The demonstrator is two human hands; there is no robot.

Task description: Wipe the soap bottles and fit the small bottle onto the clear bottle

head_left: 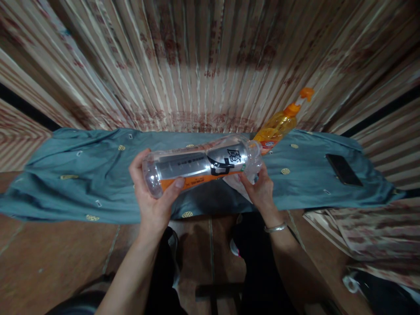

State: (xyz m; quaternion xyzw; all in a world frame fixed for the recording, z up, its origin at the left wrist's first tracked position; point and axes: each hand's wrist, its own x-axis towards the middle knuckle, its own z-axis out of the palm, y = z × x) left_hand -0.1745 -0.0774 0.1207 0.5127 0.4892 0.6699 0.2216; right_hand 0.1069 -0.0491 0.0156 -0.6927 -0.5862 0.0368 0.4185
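A clear plastic bottle with a silver, black and orange label lies sideways in the air between my hands, above the cloth-covered surface. Its base end is in my left hand, with the thumb pressed along the orange part of the label. My right hand closes at the neck end. White, thin material, like tissue, hangs below the bottle by the right fingers; how it is held is partly hidden. Just behind the neck stands a spray bottle of orange liquid with an orange trigger head.
A teal cloth with small yellow prints covers the long, narrow surface. On its right side lies a black phone. Pleated, patterned curtain rises right behind it. Tiled floor and my legs are below.
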